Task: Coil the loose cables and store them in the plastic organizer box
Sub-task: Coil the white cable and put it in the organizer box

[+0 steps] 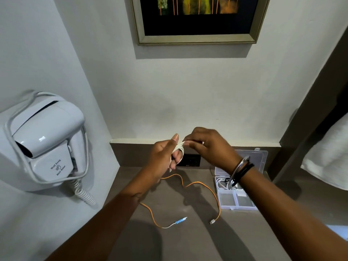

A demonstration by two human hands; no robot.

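Observation:
My left hand (164, 157) is raised above the counter with a white cable (179, 147) wound in loops around its fingers. My right hand (207, 146) pinches the same white cable at the top of the loops, right next to the left thumb. An orange cable (199, 185) lies loose and uncoiled on the brown counter (169, 242) below my hands, one end with a blue-and-white plug, the other with a silver plug. The clear plastic organizer box (237, 200) stands open at the right, partly behind my right wrist, with white cables in its rear compartment.
A white wall-hung hair dryer (45, 144) with a coiled cord hangs on the left wall. A black wall socket (190, 160) sits at the back of the counter. A framed picture (197, 19) hangs above. A white towel (329, 159) hangs at the right.

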